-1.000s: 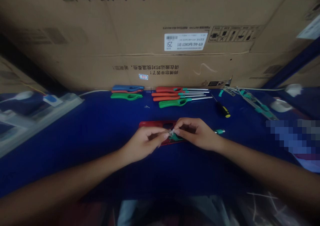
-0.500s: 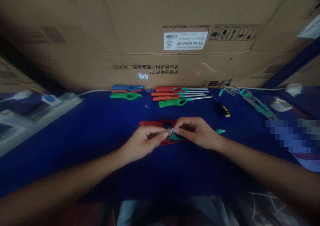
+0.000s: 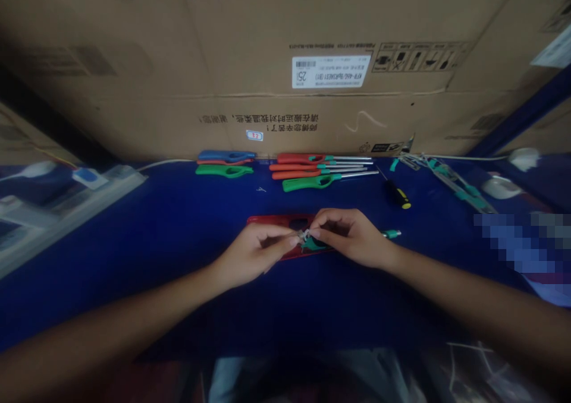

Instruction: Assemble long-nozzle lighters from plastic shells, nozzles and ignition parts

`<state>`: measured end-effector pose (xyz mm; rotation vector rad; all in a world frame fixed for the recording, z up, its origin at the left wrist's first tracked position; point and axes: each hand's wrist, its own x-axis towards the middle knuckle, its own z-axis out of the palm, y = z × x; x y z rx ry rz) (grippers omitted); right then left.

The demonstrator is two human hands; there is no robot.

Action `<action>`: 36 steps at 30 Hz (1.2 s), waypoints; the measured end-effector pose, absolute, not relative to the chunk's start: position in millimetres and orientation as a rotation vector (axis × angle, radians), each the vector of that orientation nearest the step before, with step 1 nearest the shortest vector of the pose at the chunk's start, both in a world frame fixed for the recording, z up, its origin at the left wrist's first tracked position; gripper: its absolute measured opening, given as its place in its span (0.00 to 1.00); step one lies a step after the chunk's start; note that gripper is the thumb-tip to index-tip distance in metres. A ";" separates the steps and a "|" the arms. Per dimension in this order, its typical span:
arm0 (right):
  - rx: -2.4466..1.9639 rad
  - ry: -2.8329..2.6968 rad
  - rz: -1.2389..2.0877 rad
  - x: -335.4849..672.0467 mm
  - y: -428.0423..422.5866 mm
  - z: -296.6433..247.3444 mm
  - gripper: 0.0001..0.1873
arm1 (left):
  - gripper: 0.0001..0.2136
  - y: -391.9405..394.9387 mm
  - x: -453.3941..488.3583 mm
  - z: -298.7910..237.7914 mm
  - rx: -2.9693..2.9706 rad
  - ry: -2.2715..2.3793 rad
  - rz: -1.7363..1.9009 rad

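Fingertips of my left hand (image 3: 263, 247) and my right hand (image 3: 345, 233) meet over a red lighter casing (image 3: 263, 219) on the blue table. Both hands pinch a small pale, metallic-looking part (image 3: 304, 235); its exact kind is too small to make out. Just below it shows a green trigger piece (image 3: 312, 245), lying at the casing. A green piece with a metal tip (image 3: 392, 234) sticks out to the right, behind my right hand. My hands cover much of the casing.
At the back lie a green lighter (image 3: 307, 182) and several red and orange ones. Left of them are blue and green handle shells (image 3: 225, 170). A yellow-black screwdriver (image 3: 397, 195) lies right, near loose metal and green parts (image 3: 459, 183). A power strip (image 3: 107, 188) is at left; cardboard (image 3: 223, 64) stands behind.
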<state>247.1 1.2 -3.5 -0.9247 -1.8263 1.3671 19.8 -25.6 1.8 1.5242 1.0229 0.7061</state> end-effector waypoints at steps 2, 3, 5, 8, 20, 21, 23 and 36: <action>-0.930 -1.837 1.352 247.0 0.8 -4.3 0.14 | 0.18 -25.2 19.9 1.2 1.547 1.028 0.710; -0.931 -1.843 1.346 246.9 0.5 -4.7 0.14 | 0.18 -25.2 20.0 1.2 1.557 1.031 0.708; -0.931 -1.852 1.344 246.7 0.1 -5.4 0.14 | 0.17 -25.2 20.1 1.6 1.570 1.040 0.699; -0.932 -1.860 1.343 246.3 -0.4 -6.1 0.13 | 0.16 -25.5 20.2 2.7 1.580 1.046 0.698; -0.955 -1.851 1.371 246.5 0.0 -3.8 0.16 | 0.15 -25.7 20.8 2.3 1.545 1.032 0.695; -0.963 -1.851 1.374 246.9 0.1 -2.9 0.16 | 0.15 -25.6 20.3 1.9 1.548 1.033 0.696; -0.975 -1.849 1.378 247.9 0.6 -1.3 0.16 | 0.15 -25.7 18.7 1.6 1.565 1.048 0.699; -0.984 -1.769 1.430 249.8 2.2 1.1 0.15 | 0.08 -28.8 4.7 12.1 2.396 1.153 0.513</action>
